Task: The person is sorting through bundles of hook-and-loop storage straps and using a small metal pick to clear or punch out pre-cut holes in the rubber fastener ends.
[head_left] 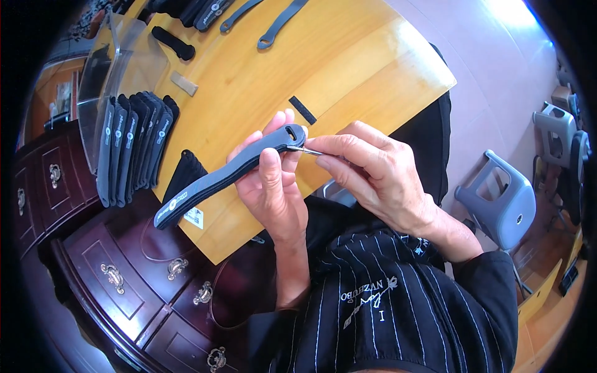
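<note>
My left hand (273,193) is closed on a bundle of layered grey-and-black fabric straps (239,160), thumb on the near side and fingers behind. The bundle slants from lower left to upper right, with a small slot in its rounded upper end and a white print near its lower end. Between the thumb and fingers of my right hand (385,171) is a slim pointed metal tool (308,151). The tool's tip meets the edge of the straps just below the slot. Whether it is tweezers or a pick cannot be made out.
Several grey and black straps (134,146) stand in a row at the table's left edge by a clear panel (102,74). On the wooden table (348,68) lie a short black strip (302,110), a black strap (173,43) and grey straps (280,26). Grey stools (500,202) stand right; dark drawers (118,280) left.
</note>
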{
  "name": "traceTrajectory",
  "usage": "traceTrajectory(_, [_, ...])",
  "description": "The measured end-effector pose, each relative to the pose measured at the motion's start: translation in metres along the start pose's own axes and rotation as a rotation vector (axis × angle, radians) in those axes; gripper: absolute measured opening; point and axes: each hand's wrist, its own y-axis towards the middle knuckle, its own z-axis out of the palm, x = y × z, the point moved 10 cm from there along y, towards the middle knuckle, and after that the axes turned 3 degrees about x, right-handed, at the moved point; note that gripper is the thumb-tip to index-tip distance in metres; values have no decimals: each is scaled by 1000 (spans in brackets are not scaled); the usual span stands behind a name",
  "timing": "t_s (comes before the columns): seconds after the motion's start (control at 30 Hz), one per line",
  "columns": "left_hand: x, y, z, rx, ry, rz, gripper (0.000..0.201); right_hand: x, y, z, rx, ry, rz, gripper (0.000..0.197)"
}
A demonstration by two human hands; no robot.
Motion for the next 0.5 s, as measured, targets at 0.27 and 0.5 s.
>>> traceTrajectory(0.27, [-1,-4,-7,-36,-2,29,32,0,1,7,31,-33,-7,18])
traceTrajectory(0.5, [-2,-6,-11,-40,-1,64,31,2,0,10,34,-10,-7,18])
